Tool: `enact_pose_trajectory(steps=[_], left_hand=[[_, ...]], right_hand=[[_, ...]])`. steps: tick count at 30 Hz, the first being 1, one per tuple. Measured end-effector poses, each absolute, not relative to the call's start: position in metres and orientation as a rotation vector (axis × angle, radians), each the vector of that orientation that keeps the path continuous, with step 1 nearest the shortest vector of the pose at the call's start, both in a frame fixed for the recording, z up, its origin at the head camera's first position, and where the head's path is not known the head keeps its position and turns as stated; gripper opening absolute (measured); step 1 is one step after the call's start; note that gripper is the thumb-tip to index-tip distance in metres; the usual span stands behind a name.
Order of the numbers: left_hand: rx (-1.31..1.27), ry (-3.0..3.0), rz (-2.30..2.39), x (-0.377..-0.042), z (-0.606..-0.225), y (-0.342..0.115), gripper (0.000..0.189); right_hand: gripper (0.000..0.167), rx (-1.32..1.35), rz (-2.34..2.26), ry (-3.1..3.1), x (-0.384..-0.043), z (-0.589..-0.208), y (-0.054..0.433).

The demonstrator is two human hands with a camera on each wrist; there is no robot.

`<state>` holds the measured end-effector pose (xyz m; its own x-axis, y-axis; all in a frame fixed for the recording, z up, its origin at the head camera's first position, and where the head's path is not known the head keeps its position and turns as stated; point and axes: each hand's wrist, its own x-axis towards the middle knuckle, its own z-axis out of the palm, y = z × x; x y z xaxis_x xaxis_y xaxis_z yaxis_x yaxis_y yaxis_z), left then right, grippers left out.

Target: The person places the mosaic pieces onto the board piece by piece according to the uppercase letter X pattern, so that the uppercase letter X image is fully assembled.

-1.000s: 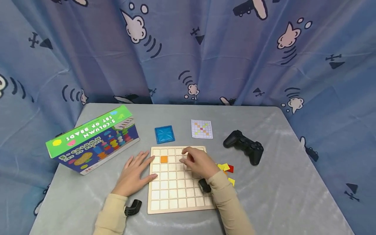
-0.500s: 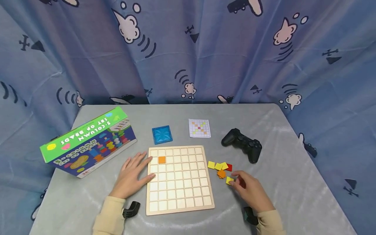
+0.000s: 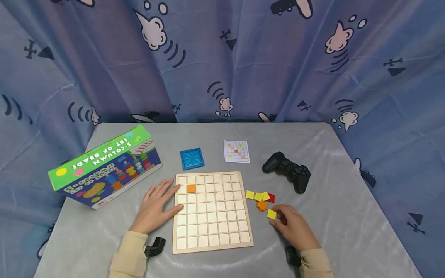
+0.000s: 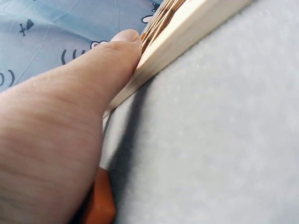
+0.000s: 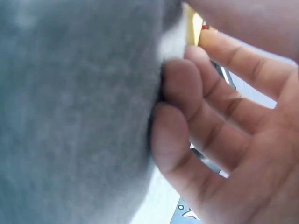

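Observation:
A pale wooden grid board (image 3: pixel 213 250) lies on the grey table, with one orange tile (image 3: pixel 191 188) in a cell near its upper left. Along the board's left edge rests my left hand (image 3: pixel 153 210), fingers spread; the left wrist view has the thumb (image 4: pixel 117 60) against the wooden side. Right of the board, my right hand (image 3: pixel 293 226) has its index finger and thumb at the edges of a yellow square tile (image 3: pixel 271 214). That tile's edge shows between finger and thumb in the right wrist view, the other fingers loosely bent on the table.
Beside the right hand lie more yellow tiles (image 3: pixel 250 194), orange tiles (image 3: pixel 262 206) and a red tile (image 3: pixel 271 198). A black game controller (image 3: pixel 286 172), a coloured pattern card (image 3: pixel 236 151) and a blue square tray (image 3: pixel 192 158) lie farther back. A bead-set box (image 3: pixel 104 166) stands at left.
My right hand moved from over the board to the loose tiles on the right, then shifted its fingers around the yellow tile. The left hand stayed at the board.

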<state>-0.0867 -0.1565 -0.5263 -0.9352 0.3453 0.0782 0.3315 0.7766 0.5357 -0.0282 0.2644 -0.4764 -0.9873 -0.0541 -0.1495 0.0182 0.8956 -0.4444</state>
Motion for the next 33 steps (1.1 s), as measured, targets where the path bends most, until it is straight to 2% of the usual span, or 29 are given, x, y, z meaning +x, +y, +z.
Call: enact_pose_trajectory(steps=[12,20,33], left_hand=[[0.558,2.957,0.947,-0.086,-0.526,-0.154,0.073],[0.572,2.969,0.939,-0.085,-0.527,-0.15,0.074],[0.55,2.987,0.926,-0.082,-0.533,-0.153,0.074]], right_hand=[[0.026,-0.051,-0.67,2.931,-0.028,-0.472,0.264],[0.028,-0.13,-0.722,2.979,-0.029,-0.454,0.265],[0.031,-0.501,-0.834,2.988,-0.07,-0.435,0.234]])
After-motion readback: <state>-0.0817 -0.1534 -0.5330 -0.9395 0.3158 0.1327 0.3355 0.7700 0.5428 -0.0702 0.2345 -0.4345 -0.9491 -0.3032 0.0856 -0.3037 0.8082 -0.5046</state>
